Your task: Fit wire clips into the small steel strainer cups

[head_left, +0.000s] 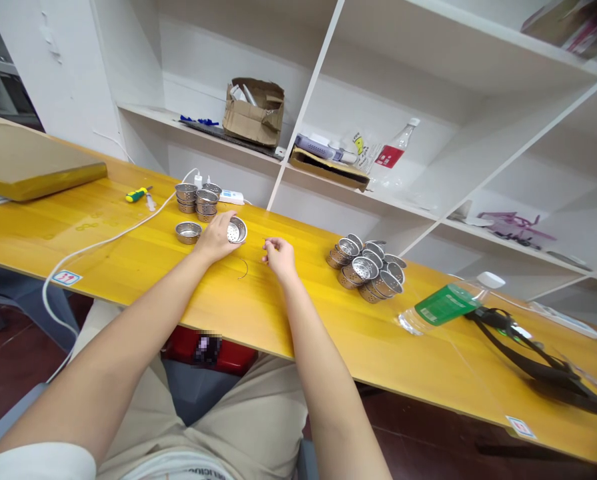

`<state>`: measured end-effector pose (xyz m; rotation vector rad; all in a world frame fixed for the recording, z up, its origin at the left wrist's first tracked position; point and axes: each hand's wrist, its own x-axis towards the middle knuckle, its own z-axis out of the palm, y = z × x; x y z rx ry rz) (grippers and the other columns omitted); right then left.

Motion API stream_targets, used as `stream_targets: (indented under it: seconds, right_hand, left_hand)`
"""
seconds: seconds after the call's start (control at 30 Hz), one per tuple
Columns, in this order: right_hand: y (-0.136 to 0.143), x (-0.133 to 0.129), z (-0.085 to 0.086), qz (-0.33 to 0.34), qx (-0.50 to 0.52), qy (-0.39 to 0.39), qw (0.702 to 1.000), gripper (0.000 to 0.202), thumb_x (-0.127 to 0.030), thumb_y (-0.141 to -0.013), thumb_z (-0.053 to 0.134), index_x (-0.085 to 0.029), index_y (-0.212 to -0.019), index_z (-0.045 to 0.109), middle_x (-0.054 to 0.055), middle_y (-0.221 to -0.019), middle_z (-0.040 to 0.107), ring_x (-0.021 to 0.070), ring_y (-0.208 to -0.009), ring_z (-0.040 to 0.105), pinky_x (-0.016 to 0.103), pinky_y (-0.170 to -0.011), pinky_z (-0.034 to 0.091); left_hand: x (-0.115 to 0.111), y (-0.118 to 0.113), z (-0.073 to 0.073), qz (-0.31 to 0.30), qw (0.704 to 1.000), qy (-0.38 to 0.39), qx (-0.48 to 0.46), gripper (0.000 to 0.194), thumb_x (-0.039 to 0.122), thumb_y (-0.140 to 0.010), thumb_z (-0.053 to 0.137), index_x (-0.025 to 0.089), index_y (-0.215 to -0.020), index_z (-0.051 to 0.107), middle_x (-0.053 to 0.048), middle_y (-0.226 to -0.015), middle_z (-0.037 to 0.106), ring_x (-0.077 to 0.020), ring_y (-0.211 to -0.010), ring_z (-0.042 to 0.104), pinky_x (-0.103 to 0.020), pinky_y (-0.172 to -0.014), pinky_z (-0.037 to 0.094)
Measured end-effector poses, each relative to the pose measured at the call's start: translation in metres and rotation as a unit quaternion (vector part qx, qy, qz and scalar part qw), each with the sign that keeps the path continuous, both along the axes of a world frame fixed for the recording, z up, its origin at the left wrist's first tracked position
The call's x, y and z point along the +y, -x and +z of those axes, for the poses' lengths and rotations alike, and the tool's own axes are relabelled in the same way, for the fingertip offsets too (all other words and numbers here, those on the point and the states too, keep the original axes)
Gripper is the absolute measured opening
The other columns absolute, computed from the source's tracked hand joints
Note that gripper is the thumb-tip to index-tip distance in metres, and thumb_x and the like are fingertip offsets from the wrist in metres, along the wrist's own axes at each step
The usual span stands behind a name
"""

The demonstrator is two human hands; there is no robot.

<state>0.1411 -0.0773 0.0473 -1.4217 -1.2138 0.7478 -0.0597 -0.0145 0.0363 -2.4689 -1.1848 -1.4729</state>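
Observation:
My left hand (217,239) is closed around a small perforated metal cup (237,231), tilted so that its holed bottom faces me. To its right my right hand (279,256) hovers over the table with thumb and fingers pinched together; what they hold, if anything, is too small to make out. A thin curved wire (245,271) lies on the table between the hands. Left of my left hand a single metal cup (188,232) sits upright, and behind it stand short stacks of similar cups (207,203). A larger cluster of stacked cups (368,268) is on the right.
A green-labelled bottle (445,305) and a black strap (528,360) lie to the right on the yellow table (143,267). A screwdriver (137,195), a white cable (113,238) and a cardboard slab (38,163) are left. White shelves with an open carton (253,123) rise behind.

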Motion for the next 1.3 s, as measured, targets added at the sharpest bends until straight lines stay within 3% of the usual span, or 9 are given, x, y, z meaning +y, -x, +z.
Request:
stream_targets:
  seconds: [0.1,0.2,0.37,0.63,0.93,1.3]
  right_hand:
    - [0.004,-0.007,0.011,0.021,0.152,-0.019,0.988,0.012,-0.031,-0.093,0.062,-0.019,-0.091,0.063,-0.003,-0.081,0.063,0.0051,-0.046,0.055,0.019,-0.046,0.043]
    - [0.006,-0.013,0.019,0.055,0.263,-0.036,0.963,0.018,-0.037,-0.093,0.065,-0.021,-0.088,0.061,-0.005,-0.074,0.058,0.0055,-0.050,0.057,0.018,-0.050,0.048]
    - [0.008,-0.015,0.022,0.108,0.362,-0.012,0.926,0.021,-0.036,-0.094,0.067,-0.021,-0.083,0.056,-0.006,-0.067,0.058,0.0066,-0.052,0.058,0.018,-0.054,0.050]
    - [0.013,-0.015,0.019,0.154,0.366,0.011,0.918,0.021,-0.029,-0.096,0.062,-0.021,-0.079,0.053,-0.007,-0.057,0.052,0.0076,-0.045,0.049,0.018,-0.045,0.040]
    - [0.011,-0.010,0.011,0.176,0.360,0.027,0.916,0.019,-0.029,-0.095,0.060,-0.021,-0.079,0.053,-0.007,-0.057,0.051,0.0077,-0.045,0.046,0.018,-0.045,0.038]
    - [0.011,-0.014,0.017,0.155,0.364,0.032,0.918,0.020,-0.028,-0.094,0.060,-0.021,-0.078,0.051,-0.008,-0.056,0.047,0.0072,-0.044,0.041,0.018,-0.045,0.033]
  left_hand:
    - [-0.004,-0.007,-0.002,-0.018,1.000,0.009,-0.005,0.080,0.030,-0.073,0.083,0.020,-0.142,0.044,-0.015,-0.138,0.061,-0.0327,-0.131,0.058,-0.047,-0.115,0.045]
    - [-0.009,-0.012,-0.003,-0.038,0.999,0.011,0.002,0.080,0.033,-0.072,0.082,0.018,-0.142,0.045,-0.015,-0.135,0.062,-0.0327,-0.129,0.059,-0.047,-0.114,0.046]
    - [-0.017,-0.017,-0.001,-0.054,0.998,0.015,0.035,0.080,0.035,-0.071,0.080,0.018,-0.141,0.046,-0.014,-0.131,0.064,-0.0322,-0.124,0.061,-0.047,-0.110,0.050]
    - [-0.019,-0.021,-0.001,-0.075,0.995,0.001,0.060,0.078,0.036,-0.072,0.080,0.015,-0.140,0.048,-0.015,-0.129,0.065,-0.0326,-0.120,0.063,-0.047,-0.107,0.051]
    - [-0.020,-0.022,-0.001,-0.098,0.992,-0.006,0.078,0.076,0.031,-0.072,0.080,0.015,-0.139,0.049,-0.015,-0.129,0.066,-0.0327,-0.120,0.063,-0.046,-0.106,0.051]
    - [-0.020,-0.021,-0.002,-0.105,0.991,-0.012,0.079,0.073,0.029,-0.073,0.080,0.012,-0.138,0.050,-0.017,-0.129,0.066,-0.0326,-0.120,0.063,-0.047,-0.105,0.051]
